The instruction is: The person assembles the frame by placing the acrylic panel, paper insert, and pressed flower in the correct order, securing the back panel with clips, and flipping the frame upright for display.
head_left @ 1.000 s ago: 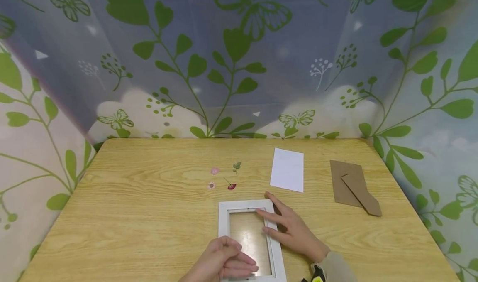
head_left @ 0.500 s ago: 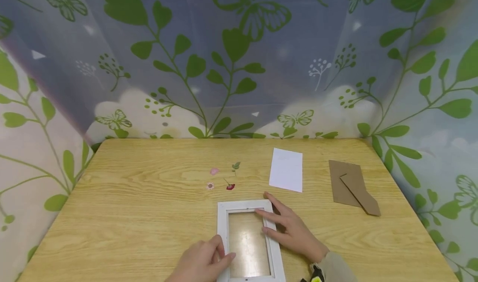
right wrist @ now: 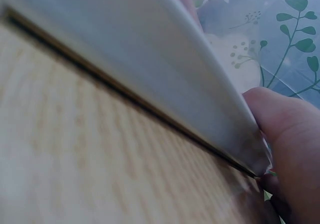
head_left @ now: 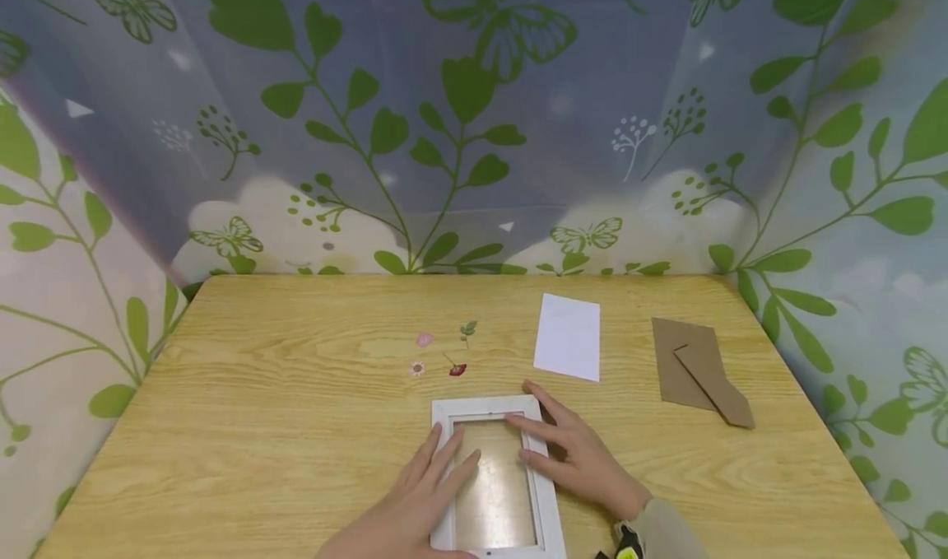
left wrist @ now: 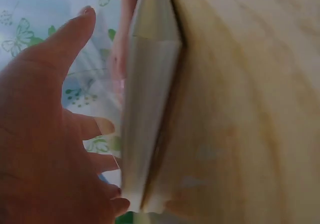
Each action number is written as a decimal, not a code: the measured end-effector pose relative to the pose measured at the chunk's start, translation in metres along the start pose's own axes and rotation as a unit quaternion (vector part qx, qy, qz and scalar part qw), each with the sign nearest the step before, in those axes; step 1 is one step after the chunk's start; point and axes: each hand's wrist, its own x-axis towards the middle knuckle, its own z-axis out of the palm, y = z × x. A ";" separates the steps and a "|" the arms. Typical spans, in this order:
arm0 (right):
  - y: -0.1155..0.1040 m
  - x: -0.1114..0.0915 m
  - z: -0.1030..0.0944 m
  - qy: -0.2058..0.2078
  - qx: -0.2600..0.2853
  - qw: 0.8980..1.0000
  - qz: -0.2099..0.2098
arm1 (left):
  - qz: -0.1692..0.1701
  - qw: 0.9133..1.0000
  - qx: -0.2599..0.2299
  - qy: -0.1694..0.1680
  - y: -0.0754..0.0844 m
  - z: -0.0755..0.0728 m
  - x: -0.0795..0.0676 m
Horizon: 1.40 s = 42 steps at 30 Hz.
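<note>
A white picture frame (head_left: 549, 493) lies flat on the table near its front edge, its opening showing a shiny surface with the wood colour behind. My left hand (head_left: 411, 493) lies across the frame's left side, fingers extended and spread, fingertips over the rim and opening. Along the right side, my right hand (head_left: 588, 464) touches the frame with loosely spread fingers, one fingertip at its far right corner. In the left wrist view, the left hand (left wrist: 50, 119) is beside the frame's side wall (left wrist: 147, 109). The right wrist view catches part of the right hand (right wrist: 295, 139) at the frame's end (right wrist: 150, 49).
Beyond the frame lie a pink petal (head_left: 425, 340), a green leaf sprig (head_left: 468, 330), a small daisy-like flower (head_left: 418, 368) and a dark red flower (head_left: 457, 370). A white sheet (head_left: 568, 337) and a brown backing board (head_left: 689, 361) with a stand leg (head_left: 722, 394) lie right.
My left hand has gone from over the frame's opening to its left edge, then its fingers straightened across that side. My right hand and the frame have stayed put.
</note>
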 end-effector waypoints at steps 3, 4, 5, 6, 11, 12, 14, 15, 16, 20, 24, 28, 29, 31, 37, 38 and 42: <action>0.001 0.000 0.000 0.002 -0.003 1.000 -0.002 | 0.012 1.000 0.005 0.006 -0.005 0.006 -0.001; 0.001 0.000 0.000 0.003 -0.004 1.000 -0.002 | 0.013 1.000 0.004 0.009 -0.007 0.007 -0.001; 0.002 0.000 0.001 0.003 -0.005 1.000 -0.003 | 0.012 1.000 0.005 0.011 -0.007 0.008 -0.001; 0.002 0.000 0.001 0.002 -0.007 1.000 -0.004 | 0.010 1.000 0.005 0.012 -0.008 0.009 0.000; 0.003 0.001 0.000 0.003 -0.019 1.000 -0.023 | -0.007 1.000 -0.009 0.006 -0.006 0.008 0.001; 0.002 0.001 0.000 0.003 -0.023 0.999 -0.029 | -0.008 1.000 -0.010 0.007 -0.006 0.007 0.001; 0.002 0.001 -0.001 0.004 -0.027 0.999 -0.039 | -0.008 1.000 -0.011 0.009 -0.006 0.007 0.001; 0.002 0.001 -0.002 0.003 -0.030 0.999 -0.042 | -0.006 1.000 -0.006 0.013 -0.006 0.008 0.002; 0.001 0.001 -0.003 0.001 -0.031 0.999 -0.043 | -0.004 1.000 -0.003 0.016 -0.006 0.008 0.002; 0.001 0.000 -0.004 -0.001 -0.032 0.999 -0.043 | 0.002 0.999 0.027 0.029 -0.008 0.012 0.001; 0.002 -0.001 -0.003 -0.007 -0.035 0.999 -0.034 | 0.008 0.998 0.060 0.034 -0.009 0.016 0.002; 0.004 -0.002 -0.002 -0.018 -0.034 0.999 -0.019 | 0.019 0.995 0.088 0.033 -0.010 0.019 0.002; 0.004 -0.002 -0.002 -0.020 -0.032 0.999 -0.016 | 0.021 0.995 0.093 0.032 -0.011 0.020 0.002; 0.004 -0.002 -0.002 -0.020 -0.027 0.999 -0.012 | 0.024 0.994 0.099 0.029 -0.012 0.020 0.002; 0.002 -0.001 -0.001 -0.018 -0.026 0.999 -0.009 | 0.006 0.997 0.080 0.014 -0.010 0.020 0.001; 0.002 -0.001 -0.002 -0.018 -0.025 0.999 -0.009 | 0.000 0.997 0.072 0.012 -0.009 0.020 0.001; 0.002 -0.002 -0.002 -0.020 -0.022 1.000 -0.005 | -0.008 0.998 0.054 0.012 -0.007 0.020 0.001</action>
